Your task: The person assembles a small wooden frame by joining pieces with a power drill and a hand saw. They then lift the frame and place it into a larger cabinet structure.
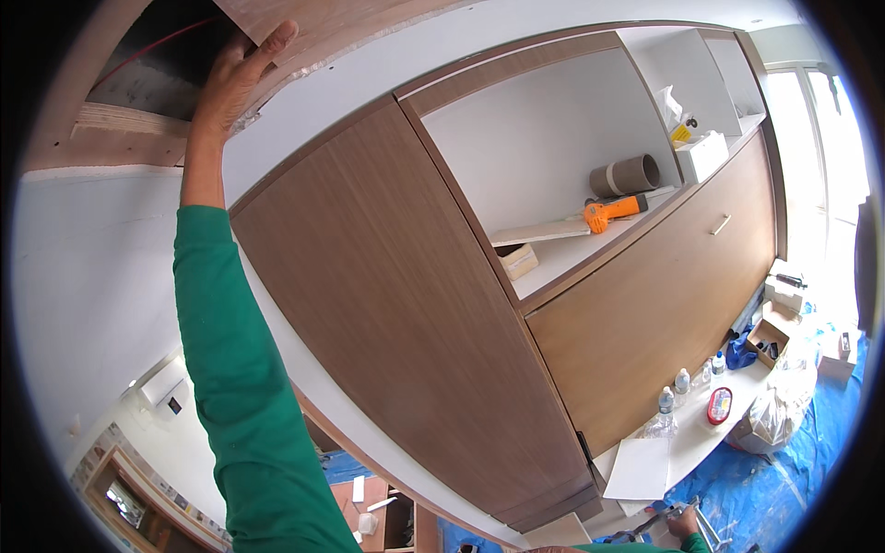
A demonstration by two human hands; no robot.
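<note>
My left hand, in a green sleeve, is raised at the upper left to an opening in the ceiling. Its thumb presses the underside of a light wooden ceiling panel; the fingers reach over the panel's edge into the dark gap and are mostly hidden. Inside the gap runs a thin red cable. Low at the bottom edge, my right hand is closed round part of a grey and dark object, small and partly cut off, whose kind I cannot make out.
A tall brown cabinet fills the middle. On its open shelf lie an orange power tool, a brown tube and a loose board. Bottles and a red-rimmed container stand on a white ledge. Blue sheeting covers the floor around a plastic bag.
</note>
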